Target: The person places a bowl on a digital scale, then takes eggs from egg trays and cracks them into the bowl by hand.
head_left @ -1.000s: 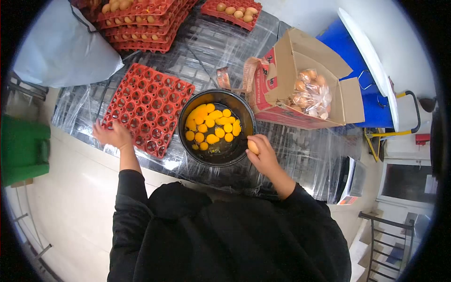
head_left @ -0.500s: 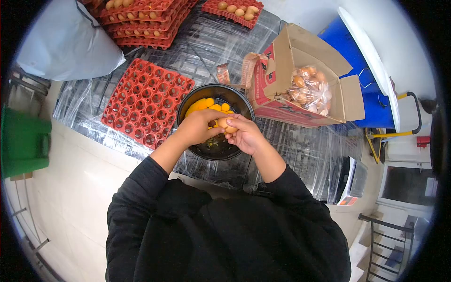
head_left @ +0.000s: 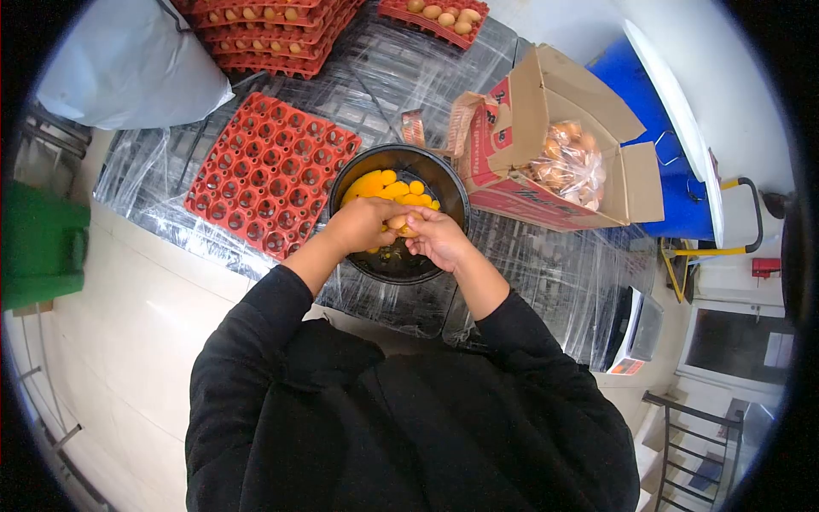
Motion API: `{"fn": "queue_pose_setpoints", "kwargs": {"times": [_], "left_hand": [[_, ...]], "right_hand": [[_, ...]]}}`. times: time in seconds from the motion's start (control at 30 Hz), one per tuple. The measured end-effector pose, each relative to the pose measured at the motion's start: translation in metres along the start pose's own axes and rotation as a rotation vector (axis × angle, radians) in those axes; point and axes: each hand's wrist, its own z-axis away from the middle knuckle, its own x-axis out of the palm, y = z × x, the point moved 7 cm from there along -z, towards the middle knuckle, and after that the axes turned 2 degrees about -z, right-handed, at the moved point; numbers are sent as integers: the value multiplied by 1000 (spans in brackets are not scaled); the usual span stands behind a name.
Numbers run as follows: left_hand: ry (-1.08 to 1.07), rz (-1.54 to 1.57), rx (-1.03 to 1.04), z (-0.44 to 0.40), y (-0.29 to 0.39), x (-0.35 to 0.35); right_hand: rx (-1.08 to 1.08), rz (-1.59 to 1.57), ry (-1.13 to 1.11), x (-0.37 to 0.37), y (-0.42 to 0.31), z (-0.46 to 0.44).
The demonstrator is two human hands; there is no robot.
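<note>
Over a round black bowl (head_left: 455, 183) both hands meet around one brown egg (head_left: 403, 224). My left hand (head_left: 363, 224) has its fingers closed on the egg's left side, and my right hand (head_left: 440, 239) grips it from the right. Whether the shell is cracked cannot be made out. Several yellow yolks (head_left: 415, 188) lie in the bowl, partly hidden by my hands. Left of the bowl is a red egg tray (head_left: 271, 171) with no eggs in its cups.
An open cardboard box (head_left: 520, 200) holding a plastic bag of eggshells (head_left: 573, 162) stands right of the bowl. Stacked red trays with eggs (head_left: 277, 38), a smaller egg tray (head_left: 435, 19) and a grey bag (head_left: 128, 68) are at the back. The table (head_left: 546, 273) is plastic-wrapped.
My left hand has come from beside the red tray to over the bowl. My right hand has brought the egg from the bowl's right rim to meet it. The view has shifted slightly.
</note>
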Motion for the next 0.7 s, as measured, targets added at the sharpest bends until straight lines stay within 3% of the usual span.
{"fn": "queue_pose_setpoints", "kwargs": {"times": [0.13, 0.23, 0.4, 0.53, 0.63, 0.7], "left_hand": [[-52, -20, -3, -2, -7, 3], [-218, -103, -129, -4, -11, -2], [-76, -74, -90, -6, -12, -11], [17, -36, -83, -7, 1, -26], [198, 232, -76, -4, 22, -58], [553, -20, 60, 15, 23, -102]], "right_hand": [[-8, 240, 100, -6, -1, -8], [-59, 509, 162, 3, -15, -6], [-260, 786, 173, 31, -45, 4], [-306, 712, 286, 26, -51, 3], [-275, 488, 318, 33, -71, 25], [-414, 325, 375, 44, -110, 61]]}}
